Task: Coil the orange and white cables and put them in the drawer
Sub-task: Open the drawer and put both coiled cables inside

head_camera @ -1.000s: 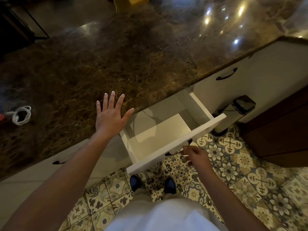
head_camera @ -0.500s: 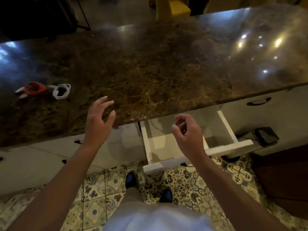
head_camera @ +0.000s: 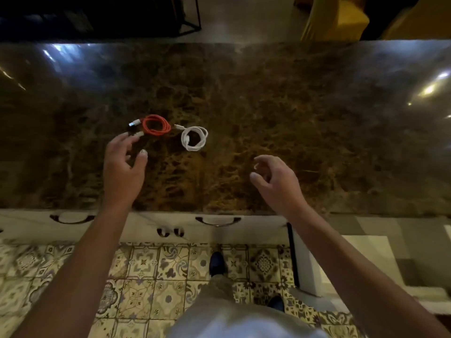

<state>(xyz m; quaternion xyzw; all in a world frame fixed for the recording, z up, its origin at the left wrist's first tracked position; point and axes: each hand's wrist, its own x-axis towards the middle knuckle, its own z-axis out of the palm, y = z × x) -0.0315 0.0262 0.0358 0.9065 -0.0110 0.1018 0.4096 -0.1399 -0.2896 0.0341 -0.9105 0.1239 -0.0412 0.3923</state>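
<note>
A: Head view status?

B: Orange cable (head_camera: 156, 125) is coiled, lying on the desk (head_camera: 292, 118), left of centre. White cable (head_camera: 194, 138) also coiled, just beside it on the right. Can't tell if the two touch.

A: Hands?

B: Left hand (head_camera: 123, 168) over the desk, fingers loosely spread, holding nothing. Its fingertips (head_camera: 144, 152) sit near the orange coil's plug ends; contact not clear, frame is blurred there. Right hand (head_camera: 274, 181) hovers near the desk's front edge, well apart from both cables, fingers loosely curled, empty.

A: Drawer?

B: Drawer (head_camera: 366, 259) is pulled out at the lower right, under the desk edge, partly behind the right forearm. Light-coloured inside as far as it shows; much of it is cut off by the frame edge. Neither cable is in it.

A: Anything else?

B: Closed drawer fronts with dark handles (head_camera: 218, 221) run along below the desk. Patterned floor tiles (head_camera: 151, 289) underneath, dark shoe (head_camera: 216, 263) on them. Yellow chair (head_camera: 336, 18) beyond the far side of the desk.
</note>
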